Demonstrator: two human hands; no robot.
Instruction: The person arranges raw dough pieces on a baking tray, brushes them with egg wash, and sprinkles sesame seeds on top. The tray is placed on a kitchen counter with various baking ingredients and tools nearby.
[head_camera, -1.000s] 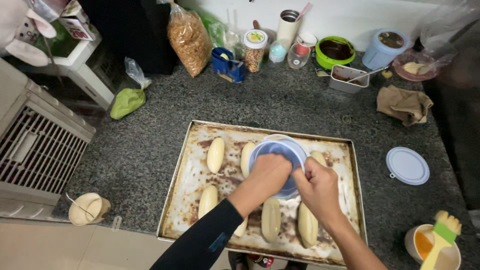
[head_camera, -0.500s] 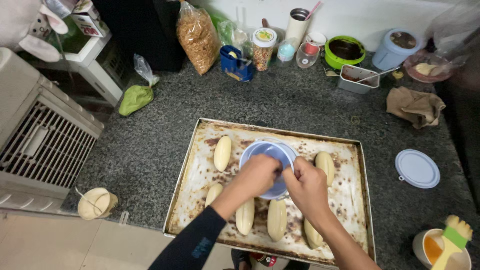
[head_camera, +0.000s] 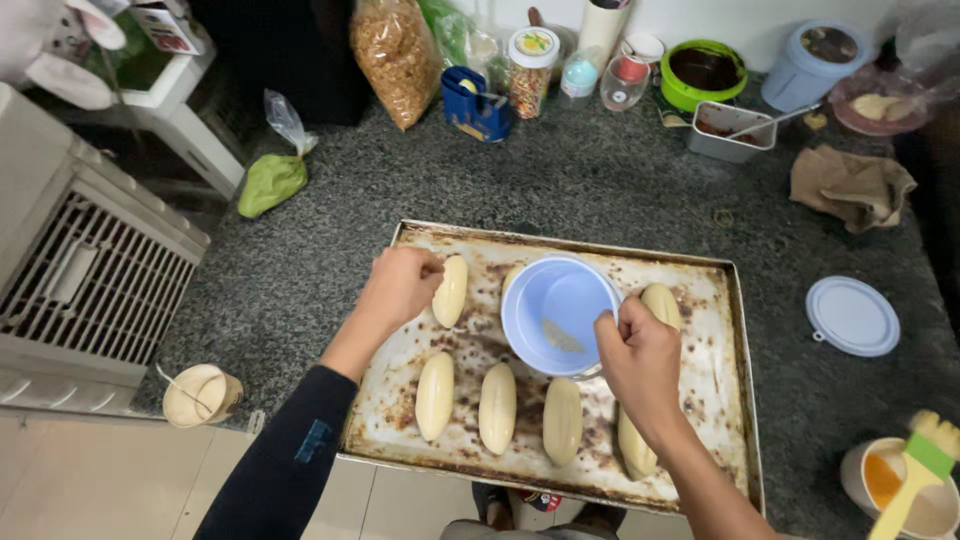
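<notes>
A worn metal baking tray (head_camera: 700, 300) lies on the dark granite counter with several pale oblong dough pieces on it. My left hand (head_camera: 400, 288) is curled over the upper left piece of dough (head_camera: 452, 290) and touches it. My right hand (head_camera: 643, 360) grips the rim of a light blue plastic bowl (head_camera: 555, 310) held tilted above the tray's middle. A single pale piece lies inside the bowl. Three dough pieces (head_camera: 497, 405) sit in a row along the front of the tray.
A blue lid (head_camera: 852, 316) lies right of the tray. A cup with orange liquid and a green brush (head_camera: 915, 482) stands at the front right. Jars, a green bowl, a metal box and a brown cloth (head_camera: 850, 185) line the back. A small cup (head_camera: 200, 393) sits front left.
My left hand has left the bowl and moved left to the upper left dough piece. The bowl now tilts in my right hand alone. The camera has shifted slightly.
</notes>
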